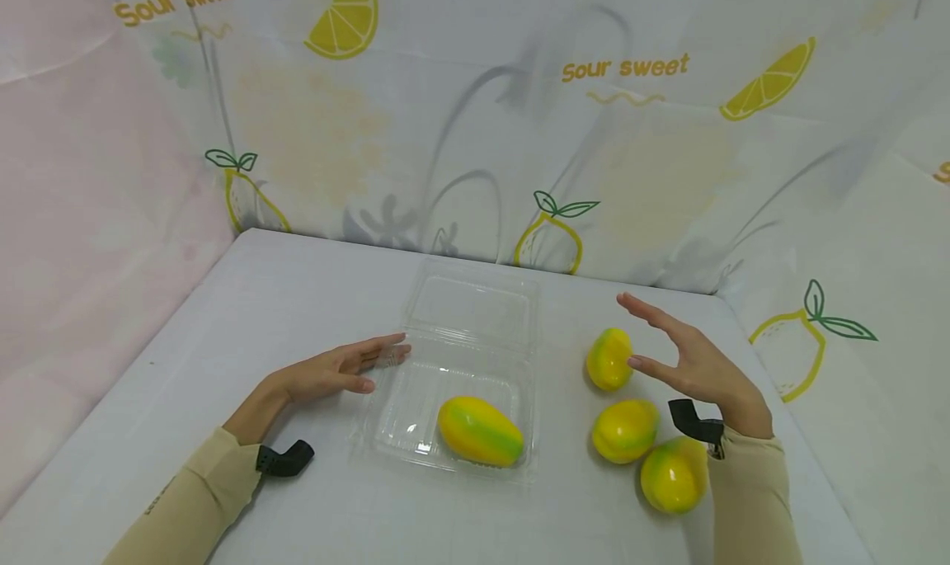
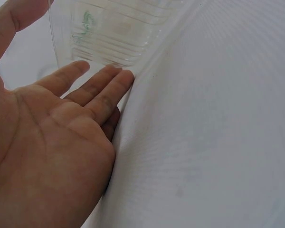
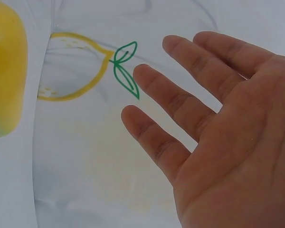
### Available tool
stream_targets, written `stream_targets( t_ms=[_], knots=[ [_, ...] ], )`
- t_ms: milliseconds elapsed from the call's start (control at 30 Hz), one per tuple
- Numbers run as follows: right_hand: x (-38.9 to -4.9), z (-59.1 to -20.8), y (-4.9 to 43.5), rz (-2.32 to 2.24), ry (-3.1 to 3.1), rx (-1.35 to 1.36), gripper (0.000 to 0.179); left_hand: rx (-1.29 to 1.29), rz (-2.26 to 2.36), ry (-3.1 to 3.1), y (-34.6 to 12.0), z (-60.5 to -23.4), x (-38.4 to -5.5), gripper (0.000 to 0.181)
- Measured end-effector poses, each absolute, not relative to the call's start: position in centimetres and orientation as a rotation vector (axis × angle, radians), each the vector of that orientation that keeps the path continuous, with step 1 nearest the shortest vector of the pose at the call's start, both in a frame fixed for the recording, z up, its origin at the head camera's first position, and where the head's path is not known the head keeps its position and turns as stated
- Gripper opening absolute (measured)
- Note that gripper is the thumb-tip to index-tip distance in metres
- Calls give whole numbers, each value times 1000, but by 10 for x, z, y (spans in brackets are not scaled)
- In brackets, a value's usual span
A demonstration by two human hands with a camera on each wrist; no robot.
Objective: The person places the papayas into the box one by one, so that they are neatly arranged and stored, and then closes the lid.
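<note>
Carrying it all is the white desk (image 1: 297, 301), with a clear box (image 1: 408, 408) around the middle, lid flopped open toward the far edge. Left hand (image 1: 330, 374) has its fingers out straight by the box's left side. Right hand (image 1: 693, 359), over near the desk's right edge, is spread and holding nothing. Key bit: the far fruit (image 1: 610, 359) sits just left of the right thumb, long axis running roughly near edge to far edge, so that hand's way closer. Can't tell if they touch.
</note>
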State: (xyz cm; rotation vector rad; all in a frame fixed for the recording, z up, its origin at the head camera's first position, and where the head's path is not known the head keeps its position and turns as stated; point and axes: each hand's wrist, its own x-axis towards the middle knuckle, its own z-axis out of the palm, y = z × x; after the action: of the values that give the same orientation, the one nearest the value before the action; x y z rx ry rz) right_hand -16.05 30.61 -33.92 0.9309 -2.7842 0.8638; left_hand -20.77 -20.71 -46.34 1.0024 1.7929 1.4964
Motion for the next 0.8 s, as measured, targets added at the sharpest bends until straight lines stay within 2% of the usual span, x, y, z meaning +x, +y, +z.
stream_targets(
  t_ms=[800],
  knots=[
    [-162, -349, 305, 799, -2866, 912, 74, 1018, 1505, 1780, -207, -462, -207, 74]
  ],
)
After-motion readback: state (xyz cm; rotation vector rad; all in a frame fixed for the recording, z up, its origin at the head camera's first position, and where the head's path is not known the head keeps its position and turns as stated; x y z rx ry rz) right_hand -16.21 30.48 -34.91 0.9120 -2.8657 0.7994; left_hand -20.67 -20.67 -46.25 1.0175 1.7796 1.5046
